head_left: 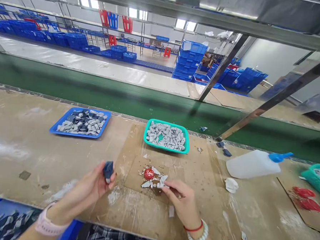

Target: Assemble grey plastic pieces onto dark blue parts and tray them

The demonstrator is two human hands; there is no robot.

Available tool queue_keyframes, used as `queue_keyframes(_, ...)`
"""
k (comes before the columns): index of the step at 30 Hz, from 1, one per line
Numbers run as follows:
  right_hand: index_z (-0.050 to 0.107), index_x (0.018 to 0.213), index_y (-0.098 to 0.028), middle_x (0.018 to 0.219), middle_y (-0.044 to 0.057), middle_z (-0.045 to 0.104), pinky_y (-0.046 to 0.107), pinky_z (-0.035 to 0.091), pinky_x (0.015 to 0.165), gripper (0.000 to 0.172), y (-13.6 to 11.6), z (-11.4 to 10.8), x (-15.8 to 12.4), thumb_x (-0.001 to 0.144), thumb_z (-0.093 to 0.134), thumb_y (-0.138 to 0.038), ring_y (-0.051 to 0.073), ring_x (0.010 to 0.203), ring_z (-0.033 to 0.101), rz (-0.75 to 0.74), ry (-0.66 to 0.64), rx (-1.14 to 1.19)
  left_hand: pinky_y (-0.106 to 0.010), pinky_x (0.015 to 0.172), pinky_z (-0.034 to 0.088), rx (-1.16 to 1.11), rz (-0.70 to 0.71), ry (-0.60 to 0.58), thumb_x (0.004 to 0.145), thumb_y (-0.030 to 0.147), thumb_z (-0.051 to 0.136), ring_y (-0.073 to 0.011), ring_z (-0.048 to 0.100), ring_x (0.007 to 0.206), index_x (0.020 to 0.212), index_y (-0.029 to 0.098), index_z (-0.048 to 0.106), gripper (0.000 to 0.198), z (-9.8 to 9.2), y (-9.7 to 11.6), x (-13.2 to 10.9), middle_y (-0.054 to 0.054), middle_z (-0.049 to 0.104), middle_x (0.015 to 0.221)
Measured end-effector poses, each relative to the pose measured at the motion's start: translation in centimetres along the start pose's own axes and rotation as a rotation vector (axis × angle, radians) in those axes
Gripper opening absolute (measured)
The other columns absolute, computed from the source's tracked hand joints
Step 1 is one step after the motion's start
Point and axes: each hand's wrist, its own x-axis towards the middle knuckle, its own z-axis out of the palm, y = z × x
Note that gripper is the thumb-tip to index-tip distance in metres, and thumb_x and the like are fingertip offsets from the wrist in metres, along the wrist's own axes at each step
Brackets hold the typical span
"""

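Head view: a blue part [108,170] is being pinched between the thumb and fingertips of the left hand [92,188]. It is being held just above the bench [27,141], left of the pad [134,168]. A grey part [162,181] is being gripped by the closed fingertips of the right hand [181,203], at the right edge of a small heap on the pad, just beside a red cap [149,174]. A teal tray [146,133] of grey parts is sitting just beyond the pad, and a blue tray [58,126] of mixed parts is lying further left. A bottle [254,164] is lying on its side at the right.

Risks being noted:
- The blue part is being held by one end only, close to the near edge, so it could be dropped off the bench.
- The loose heap could be scattered, or the red cap knocked, by the right hand.
- The tipped bottle could be rolled.
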Motion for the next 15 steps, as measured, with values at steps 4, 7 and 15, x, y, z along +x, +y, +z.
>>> queue_keyframes(4,0.071,0.087,-0.017,0.081,0.006,0.069,0.026,0.054,0.065,0.012,1.1,2.0,-1.9,0.086,0.062,-0.025,0.015,0.073,0.064,-0.204,0.129,-0.189,-0.019,0.057,0.043,-0.257,-0.084,0.064,0.085,0.041,0.061,-0.0082,0.045,0.056,0.084,0.015,0.062,0.026,0.6,-5.7,-2.4,0.000,0.051,0.067)
queue_keyframes(7,0.070,0.087,-0.016,0.079,0.006,0.067,0.027,0.052,0.064,0.015,1.4,2.3,-2.3,0.089,0.058,-0.024,0.015,0.072,0.061,-0.322,0.129,-0.331,-0.019,0.055,0.041,-0.339,-0.075,0.072,0.085,0.042,0.061,-0.0073,0.043,0.053,0.085,0.015,0.061,0.027,1.3,-7.4,-3.2,0.000,0.051,0.068)
queue_keyframes(15,0.069,0.099,-0.016,0.080,0.008,0.065,0.032,0.049,0.064,0.028,1.0,1.0,-2.9,0.096,0.042,-0.022,0.019,0.074,0.056,-0.399,-0.100,-0.588,-0.019,0.055,0.034,-0.102,0.012,-0.009,0.083,0.045,0.063,-0.0070,0.042,0.057,0.092,0.017,0.058,0.031,2.4,-7.2,-2.7,-0.001,0.055,0.074)
